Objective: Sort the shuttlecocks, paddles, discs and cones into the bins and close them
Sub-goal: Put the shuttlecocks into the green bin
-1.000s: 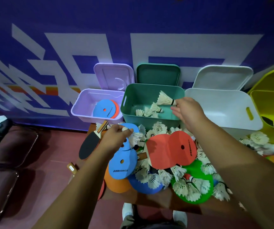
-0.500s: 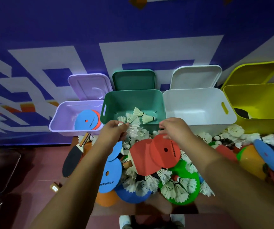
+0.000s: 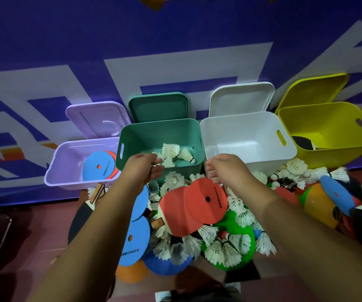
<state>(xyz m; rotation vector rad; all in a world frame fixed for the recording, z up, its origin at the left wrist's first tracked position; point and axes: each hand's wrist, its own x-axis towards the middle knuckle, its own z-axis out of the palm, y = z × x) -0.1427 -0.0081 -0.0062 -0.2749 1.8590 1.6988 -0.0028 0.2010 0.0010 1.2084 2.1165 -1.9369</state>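
My left hand [image 3: 143, 168] is at the front rim of the green bin [image 3: 160, 124], fingers curled on a white shuttlecock [image 3: 167, 163] whose feathers reach over the rim. A few shuttlecocks [image 3: 175, 150] lie inside that bin. My right hand [image 3: 226, 168] hovers with spread, empty fingers just above a red disc [image 3: 208, 199] on the pile. The purple bin [image 3: 66, 158] holds a blue disc [image 3: 98, 166] over an orange one. The white bin [image 3: 247, 136] looks empty. In the yellow bin [image 3: 328, 125] lies a dark paddle [image 3: 302, 143].
All bin lids stand open against the blue wall. The pile below my hands mixes several shuttlecocks [image 3: 223, 247], blue discs [image 3: 132, 236], a red paddle [image 3: 175, 211], a black paddle [image 3: 80, 214] and green, blue and orange cones. More items [image 3: 319, 203] lie at the right.
My right hand let its shuttlecock drop into the green bin and drew back over the pile. My left hand lifted a shuttlecock from the pile to the green bin's rim.
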